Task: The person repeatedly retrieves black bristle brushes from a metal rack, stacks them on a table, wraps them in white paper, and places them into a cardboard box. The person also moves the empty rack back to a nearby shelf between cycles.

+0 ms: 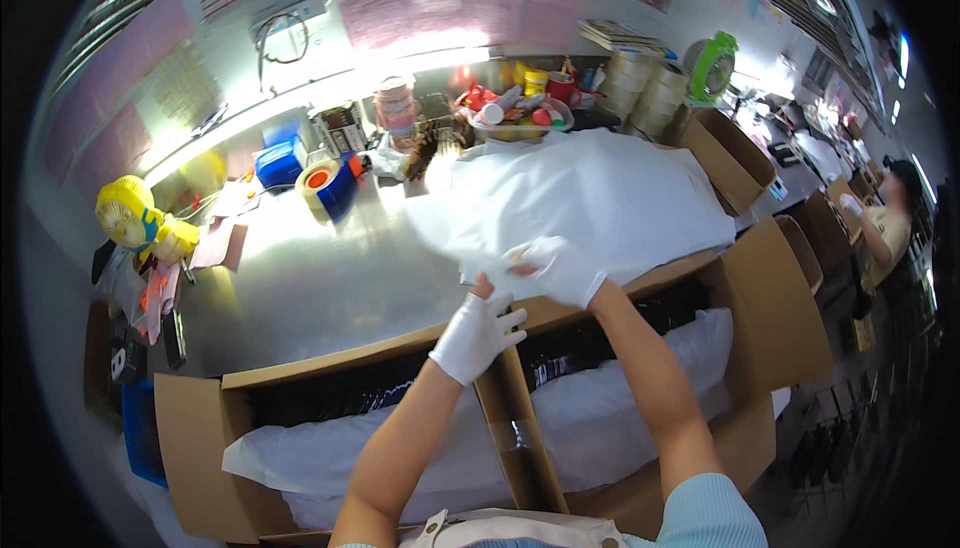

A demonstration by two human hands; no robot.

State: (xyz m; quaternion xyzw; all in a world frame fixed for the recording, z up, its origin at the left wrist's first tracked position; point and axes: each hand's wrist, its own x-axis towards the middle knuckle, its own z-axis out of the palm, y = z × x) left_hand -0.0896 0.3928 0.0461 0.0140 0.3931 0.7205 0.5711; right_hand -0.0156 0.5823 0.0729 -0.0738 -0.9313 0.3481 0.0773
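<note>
My right hand [559,272], in a white glove with a bare fingertip showing, pinches the near left edge of a stack of thin white sheets [592,195] on the metal table. That edge is lifted and blurred. Below it my left hand [480,332], gloved too with the thumb bare, is held with fingers apart and nothing in it. Under both forearms stands a long open cardboard box [187,447], split by a cardboard divider [517,428] with clear tape. White sheets [337,450] lie in both compartments, partly over glossy black wrapped items [322,398].
Along the table [300,300] stand a yellow fan [124,214], a blue tape dispenser [330,188], a plastic tub of small things [517,124], tape rolls [656,101] and a green fan [712,67]. Another open carton [724,161] sits right. A person [889,225] works farther right.
</note>
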